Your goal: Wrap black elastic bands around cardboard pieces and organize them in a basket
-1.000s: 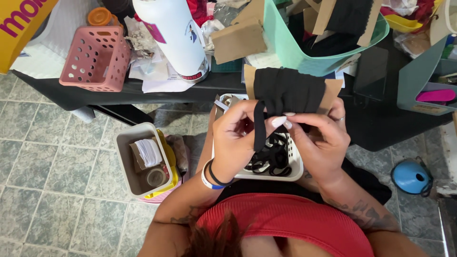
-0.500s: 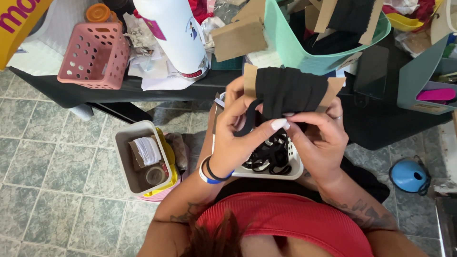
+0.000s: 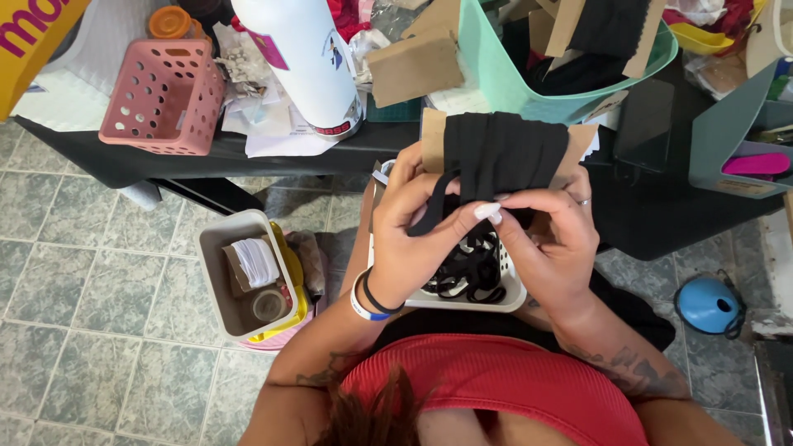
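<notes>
Left hand (image 3: pixel 417 235) closed around the near left edge of a cardboard card (image 3: pixel 431 136), fingers curled, a loose run of black band (image 3: pixel 504 153) passing under the thumb. Right hand (image 3: pixel 552 239) pinched the same band at the card's near edge, fingertips meeting the left hand's; a ring showed on one finger. Both hands gripping, neither open.

The card was held upright over the lap, just above a white basket (image 3: pixel 462 299). Black band covered most of the card's face in side-by-side turns; bare cardboard showed only at the left and right ends. Judged from that, the winding looked well along. What was left: a tangle of black band lay in the white basket below, how much could not be told.

Further out, left and near: a beige bin (image 3: pixel 216 285) on the tiled floor (image 3: pixel 74 272) with a white roll inside. Far side: a dark table (image 3: pixel 248 157) carrying a pink basket (image 3: pixel 161 103), a white bottle (image 3: pixel 306 58) and a teal tub (image 3: pixel 504 78) with more wrapped cards. A blue round object (image 3: pixel 709 304) lay on the floor to the right.
</notes>
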